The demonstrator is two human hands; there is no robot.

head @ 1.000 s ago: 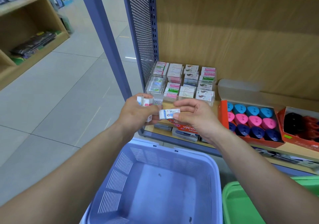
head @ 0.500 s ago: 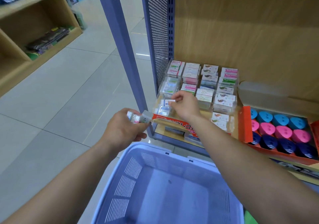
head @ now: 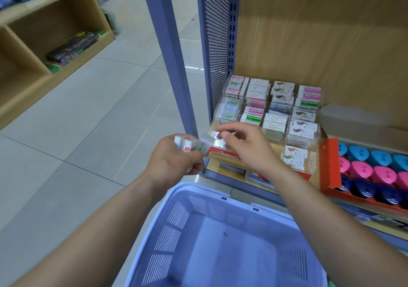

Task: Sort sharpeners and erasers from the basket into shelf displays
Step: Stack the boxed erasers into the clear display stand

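Off the shelf's (head: 277, 151) front-left corner, our left hand (head: 172, 163) clutches erasers (head: 186, 145), seemingly light, firm, wrapper-slick, best pinched across long sides; whether our right hand (head: 247, 149) holds one is unclear.

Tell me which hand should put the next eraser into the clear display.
Right. The right hand hovers at the front-left compartment of the clear display, close beside the erasers bunched in the left hand. That hand grips several, so it probably serves best as the holder.
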